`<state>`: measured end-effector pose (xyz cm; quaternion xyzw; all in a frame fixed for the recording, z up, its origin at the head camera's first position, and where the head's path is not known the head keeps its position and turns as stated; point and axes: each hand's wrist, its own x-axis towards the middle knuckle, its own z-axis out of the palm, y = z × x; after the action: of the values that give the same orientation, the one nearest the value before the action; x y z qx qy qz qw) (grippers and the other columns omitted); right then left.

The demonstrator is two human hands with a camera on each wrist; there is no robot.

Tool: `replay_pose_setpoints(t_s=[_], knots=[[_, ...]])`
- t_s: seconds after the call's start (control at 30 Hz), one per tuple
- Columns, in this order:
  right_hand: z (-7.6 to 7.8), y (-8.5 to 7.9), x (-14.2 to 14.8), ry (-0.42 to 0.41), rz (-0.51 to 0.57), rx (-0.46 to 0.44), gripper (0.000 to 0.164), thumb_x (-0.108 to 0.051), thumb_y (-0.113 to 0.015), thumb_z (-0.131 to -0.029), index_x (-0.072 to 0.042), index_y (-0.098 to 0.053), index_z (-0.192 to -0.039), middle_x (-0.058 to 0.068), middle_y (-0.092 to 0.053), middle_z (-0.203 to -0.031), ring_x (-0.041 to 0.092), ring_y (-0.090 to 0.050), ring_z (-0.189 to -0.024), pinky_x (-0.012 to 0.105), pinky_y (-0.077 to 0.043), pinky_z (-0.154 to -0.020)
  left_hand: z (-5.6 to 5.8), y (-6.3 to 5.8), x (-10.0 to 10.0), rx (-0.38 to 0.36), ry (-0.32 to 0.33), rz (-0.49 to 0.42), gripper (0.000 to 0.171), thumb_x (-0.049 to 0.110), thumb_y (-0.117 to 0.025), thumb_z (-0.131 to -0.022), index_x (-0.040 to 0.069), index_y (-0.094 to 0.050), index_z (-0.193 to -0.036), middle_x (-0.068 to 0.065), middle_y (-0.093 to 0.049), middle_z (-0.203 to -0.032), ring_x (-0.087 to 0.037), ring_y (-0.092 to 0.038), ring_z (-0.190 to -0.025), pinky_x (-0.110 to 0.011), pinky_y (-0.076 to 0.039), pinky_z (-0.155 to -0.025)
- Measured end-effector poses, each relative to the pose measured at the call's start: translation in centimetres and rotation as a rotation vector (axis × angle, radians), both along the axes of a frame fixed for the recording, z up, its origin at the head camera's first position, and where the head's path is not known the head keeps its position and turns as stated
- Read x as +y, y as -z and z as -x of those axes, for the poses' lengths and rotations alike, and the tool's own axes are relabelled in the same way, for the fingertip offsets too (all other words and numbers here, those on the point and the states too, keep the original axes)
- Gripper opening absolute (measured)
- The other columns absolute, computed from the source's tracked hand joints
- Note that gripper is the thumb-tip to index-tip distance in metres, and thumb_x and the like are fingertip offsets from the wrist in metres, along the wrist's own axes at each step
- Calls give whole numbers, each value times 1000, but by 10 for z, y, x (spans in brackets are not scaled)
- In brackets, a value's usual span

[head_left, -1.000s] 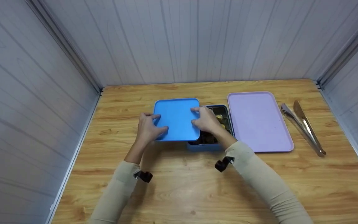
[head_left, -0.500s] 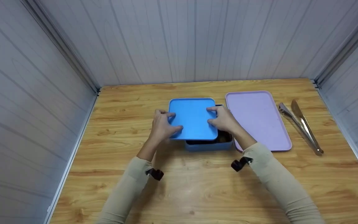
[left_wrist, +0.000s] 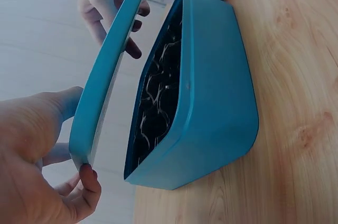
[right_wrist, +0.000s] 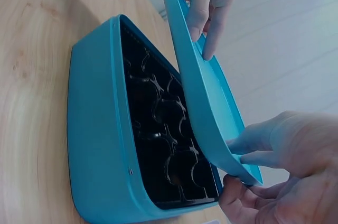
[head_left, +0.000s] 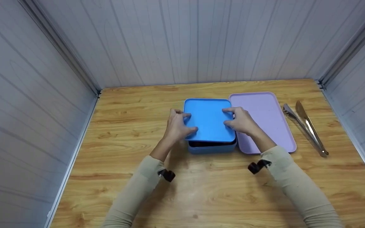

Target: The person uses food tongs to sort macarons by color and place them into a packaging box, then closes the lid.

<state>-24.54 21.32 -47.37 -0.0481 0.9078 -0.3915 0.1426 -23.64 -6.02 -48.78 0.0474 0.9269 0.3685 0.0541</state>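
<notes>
A square blue lid [head_left: 209, 122] hangs just above a blue box [head_left: 212, 149], with a dark gap showing between them at the front. My left hand [head_left: 176, 126] grips the lid's left edge, thumb and finger on top and other fingers beneath. The right hand [head_left: 240, 121] holds the opposite edge in the same way. In the left wrist view the lid [left_wrist: 103, 76] is apart from the box [left_wrist: 216, 86]. Inside, a black divided insert [right_wrist: 163, 123] shows in the right wrist view; its contents are too dark to make out.
A lilac tray [head_left: 265, 123] lies on the wooden table [head_left: 182, 196], close to the box's right side. Farther right are metal tongs [head_left: 303, 126] and a broad-bladed metal utensil [head_left: 302, 110]. Pale panel walls [head_left: 182, 41] close off the back and sides.
Both hands have carried the lid rightward, from partly left of the box to over it. The insert, visible earlier in the head view, is now mostly covered.
</notes>
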Motion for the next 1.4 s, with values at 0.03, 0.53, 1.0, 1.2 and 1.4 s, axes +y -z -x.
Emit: replay_pose_setpoints(t_s=[0.03, 0.53, 1.0, 1.2, 1.4], knots=[[0, -1, 1, -4, -1, 1, 64, -12, -68, -107, -4, -51, -168, 36, -40, -176, 46, -57, -138, 42, -56, -92, 0, 0, 1, 3, 3, 0, 67, 27, -95, -92, 4, -72, -150, -23, -51, -161, -37, -55, -146, -49, -50, -129], [15, -26, 16, 99, 132, -12, 79, -27, -65, -114, -10, -25, -180, 33, -63, -141, 13, -66, -65, 27, -67, -61, -5, 8, 2, 201, 41, -53, 71, 23, -95, -91, 2, -69, -153, -25, -50, -158, -38, -58, -138, -50, -57, -119], [13, -42, 15, 173, 157, 111, 65, -13, -67, -114, -6, -36, -171, 30, -70, -127, 49, -82, -111, 36, -72, -69, -6, 1, 9, 446, -14, -162, 90, 12, -93, -93, 5, -45, -168, -25, -56, -147, -42, -67, -131, -54, -64, -111], [9, -48, 13, 181, 177, 229, 56, -11, -67, -113, -5, -41, -162, 31, -73, -123, 52, -83, -105, 34, -71, -69, -3, -4, 5, 336, -12, -349, 82, 29, -71, -111, 3, -29, -177, -28, -53, -157, -47, -67, -142, -59, -63, -114], [7, -50, 12, 179, 170, 397, 39, -5, -66, -111, -1, -51, -146, 30, -78, -121, 46, -81, -102, 15, -62, -64, -4, -9, 3, 287, -34, -480, 66, 35, -55, -116, 5, -42, -173, -25, -53, -159, -46, -67, -142, -60, -62, -116]])
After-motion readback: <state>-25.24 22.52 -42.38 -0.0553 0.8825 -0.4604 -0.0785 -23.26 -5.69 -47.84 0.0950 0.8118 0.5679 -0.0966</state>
